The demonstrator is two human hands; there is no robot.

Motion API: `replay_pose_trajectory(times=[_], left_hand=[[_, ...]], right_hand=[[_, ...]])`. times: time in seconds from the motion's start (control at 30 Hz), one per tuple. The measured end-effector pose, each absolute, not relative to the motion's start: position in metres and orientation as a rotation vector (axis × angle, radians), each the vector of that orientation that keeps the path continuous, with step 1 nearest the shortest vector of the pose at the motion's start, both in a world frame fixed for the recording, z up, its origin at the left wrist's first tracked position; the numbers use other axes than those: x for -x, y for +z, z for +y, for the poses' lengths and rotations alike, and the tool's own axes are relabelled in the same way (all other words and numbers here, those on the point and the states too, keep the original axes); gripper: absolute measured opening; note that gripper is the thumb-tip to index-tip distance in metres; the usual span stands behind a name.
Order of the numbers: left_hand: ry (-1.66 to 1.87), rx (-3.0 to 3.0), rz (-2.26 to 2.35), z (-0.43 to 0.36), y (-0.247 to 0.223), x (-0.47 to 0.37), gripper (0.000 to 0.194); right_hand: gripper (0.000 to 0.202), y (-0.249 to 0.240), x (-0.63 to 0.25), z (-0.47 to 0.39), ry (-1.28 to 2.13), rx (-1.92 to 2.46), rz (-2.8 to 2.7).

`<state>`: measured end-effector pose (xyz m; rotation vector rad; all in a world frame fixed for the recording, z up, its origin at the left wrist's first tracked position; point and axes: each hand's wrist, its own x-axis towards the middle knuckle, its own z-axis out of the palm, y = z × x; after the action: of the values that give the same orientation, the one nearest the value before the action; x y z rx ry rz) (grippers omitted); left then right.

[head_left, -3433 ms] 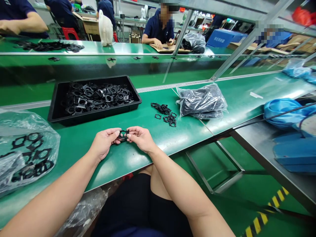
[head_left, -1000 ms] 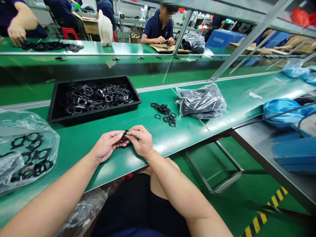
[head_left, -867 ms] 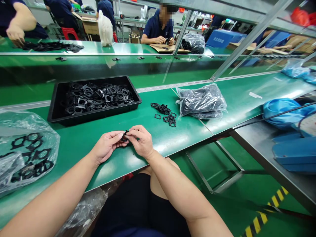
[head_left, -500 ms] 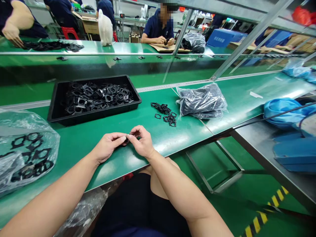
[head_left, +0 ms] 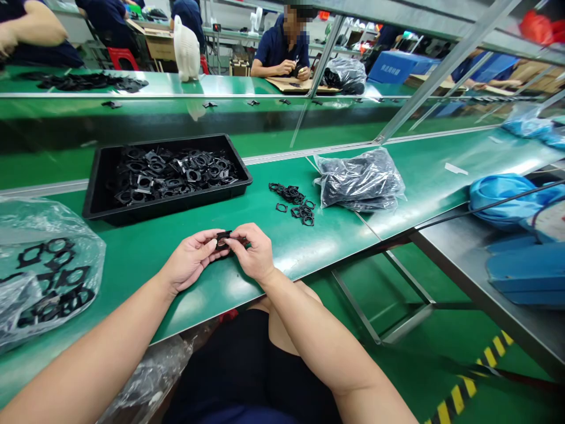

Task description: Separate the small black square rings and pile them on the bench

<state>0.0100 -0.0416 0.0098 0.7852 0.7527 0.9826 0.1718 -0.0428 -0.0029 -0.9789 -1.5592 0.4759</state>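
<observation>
Both hands [head_left: 224, 254] pinching black part [head_left: 223, 237], loaded black tray [head_left: 176, 211] beyond

A row of white characters [head_left: 390, 71] is standing on the front of the blue box [head_left: 410, 66], toward the upper right; they are looking like Chinese writing, but they are too small and blurred for sure reading. On the green floor [head_left: 445, 341], a band of yellow and black stripes [head_left: 473, 377] is running diagonally.
</observation>
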Motion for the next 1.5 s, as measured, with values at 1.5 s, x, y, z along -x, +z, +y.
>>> replay_pose_trajectory(times=[1.5], left_hand=[[0.908,-0.797,0.849,-0.0411,0.0146,-0.0088,0.033]], right_hand=[[0.015,-0.0107,-0.1754,-0.0400,0.769,1.028,-1.535]])
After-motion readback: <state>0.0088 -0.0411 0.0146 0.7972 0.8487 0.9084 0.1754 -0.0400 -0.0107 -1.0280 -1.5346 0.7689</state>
